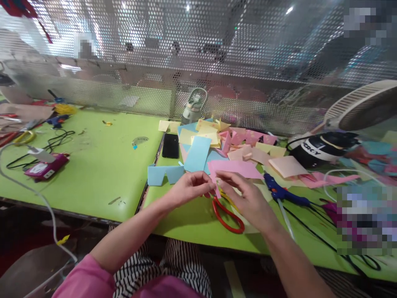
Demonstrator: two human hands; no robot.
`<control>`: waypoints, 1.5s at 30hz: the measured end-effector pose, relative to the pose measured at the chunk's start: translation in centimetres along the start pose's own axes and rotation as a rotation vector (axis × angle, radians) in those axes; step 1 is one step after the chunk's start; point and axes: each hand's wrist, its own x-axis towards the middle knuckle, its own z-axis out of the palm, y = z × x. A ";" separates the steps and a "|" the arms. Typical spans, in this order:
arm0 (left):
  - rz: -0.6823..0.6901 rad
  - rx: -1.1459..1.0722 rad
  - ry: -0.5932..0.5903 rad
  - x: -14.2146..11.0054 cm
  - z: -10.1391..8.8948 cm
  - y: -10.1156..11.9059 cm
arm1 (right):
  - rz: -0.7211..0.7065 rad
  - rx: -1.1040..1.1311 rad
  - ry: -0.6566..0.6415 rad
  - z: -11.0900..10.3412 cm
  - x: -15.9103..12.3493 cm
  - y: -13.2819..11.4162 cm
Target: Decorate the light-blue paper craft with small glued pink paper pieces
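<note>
A piece of pink paper [234,168] lies between my hands, a narrow strip of it hanging down at the fingertips. My left hand [194,185] pinches this strip, thumb against curled fingers. From the other side, my right hand [243,194] closes its bent fingers at the same paper; its exact grip is partly hidden. Below the fingers rest scissors with one red handle [228,217] and one yellow handle, blades mostly out of sight. Left of my left hand is a light-blue paper cutout [164,174] shaped like glasses.
Beyond my hands, yellow, blue and pink papers [198,153] pile up beside a phone [170,145] and a bottle [194,106]. A blue glue gun [283,192] with its cable is at right, near a fan [362,107]. A perforated metal screen [139,78] borders the back.
</note>
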 end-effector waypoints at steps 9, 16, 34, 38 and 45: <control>-0.030 0.208 0.081 0.0 -0.4 -0.5 | 0.043 0.122 -0.051 1.2 0.4 0.1; -0.031 0.082 0.145 0.1 -0.4 0.0 | 0.046 0.114 -0.159 1.5 0.1 -0.1; -0.164 -0.206 0.272 0.5 -0.7 0.1 | 0.044 -0.146 0.091 -1.0 -0.3 2.2; -0.172 -0.206 0.259 0.4 -0.6 0.2 | 0.110 0.095 -0.101 0.3 -0.1 0.6; -0.152 -0.204 0.215 0.4 -0.8 0.1 | 0.182 0.236 -0.231 1.3 -0.5 0.5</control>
